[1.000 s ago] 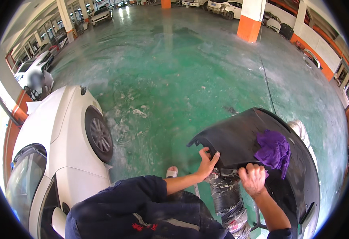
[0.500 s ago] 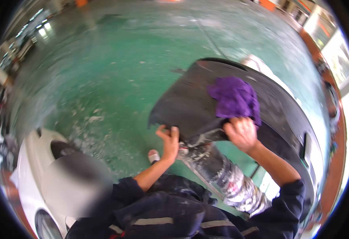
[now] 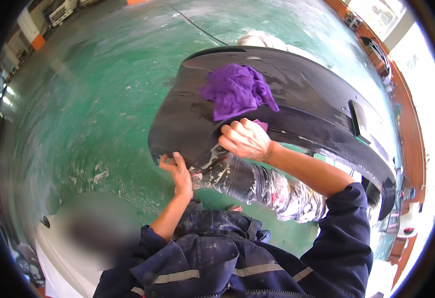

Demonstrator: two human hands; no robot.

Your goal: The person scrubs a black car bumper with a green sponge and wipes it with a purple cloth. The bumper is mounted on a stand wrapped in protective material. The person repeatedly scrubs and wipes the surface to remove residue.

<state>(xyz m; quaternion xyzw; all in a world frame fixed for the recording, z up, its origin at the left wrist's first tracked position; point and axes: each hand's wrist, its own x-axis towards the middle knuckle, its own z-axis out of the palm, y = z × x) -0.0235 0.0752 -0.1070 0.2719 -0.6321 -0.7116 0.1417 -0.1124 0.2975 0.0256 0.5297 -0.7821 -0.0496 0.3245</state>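
A dark grey car bumper (image 3: 297, 79), wet-looking in patches, lies across a padded stand (image 3: 257, 181) crusted with paint. My left hand (image 3: 179, 174) is at the bumper's lower left corner, thumb and fingers curled at the edge. Closed and knuckles up, my right hand (image 3: 245, 139) presses at the bumper's near edge. A thin pinkish-purple piece (image 3: 261, 125) sticks out beyond its fingers; the rest of it is hidden. Just above that hand a crumpled purple cloth (image 3: 237, 92) rests on the bumper. Farther right a dark rectangular block (image 3: 359, 121) with a green edge sits on the surface.
The green floor (image 3: 98, 114) is marked with whitish dust and smears. A dark hose (image 3: 197, 27) runs over it beyond the bumper. At lower left stands a white car (image 3: 53, 248), partly hidden by a blurred patch. An orange-brown wall base (image 3: 411, 144) runs along the right.
The view has turned, so bumper, cloth and both hands appear farther left and higher. My right hand now shows apart from the cloth, nearer the bumper's corner. My left hand stays at the corner.
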